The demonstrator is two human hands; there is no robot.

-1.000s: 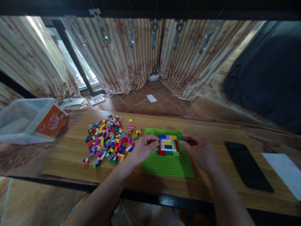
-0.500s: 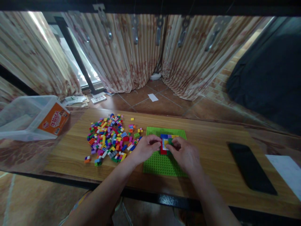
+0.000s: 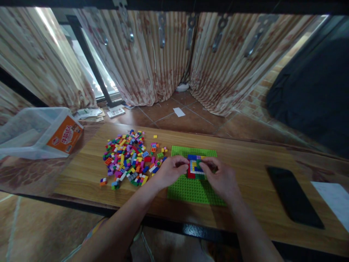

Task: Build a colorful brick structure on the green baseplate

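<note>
A green studded baseplate lies on the wooden table, carrying a low block of toy building bricks in blue, red, white, yellow and green. My left hand is at the left side of these bricks, thumb and forefinger curled towards each other; whatever they pinch is too small to make out. Over the build's right part, my right hand has its thumb and forefinger on a small green brick near the middle. The right hand hides the right side of the build.
Left of the baseplate spreads a heap of loose coloured bricks. A clear plastic box with an orange label stands beyond the table's left end. To the right lie a black phone-like slab and a white paper sheet.
My right hand has shifted slightly right, uncovering more of the white, blue and green bricks. My left hand stays at the build's left edge. The whole view has shifted a little.
</note>
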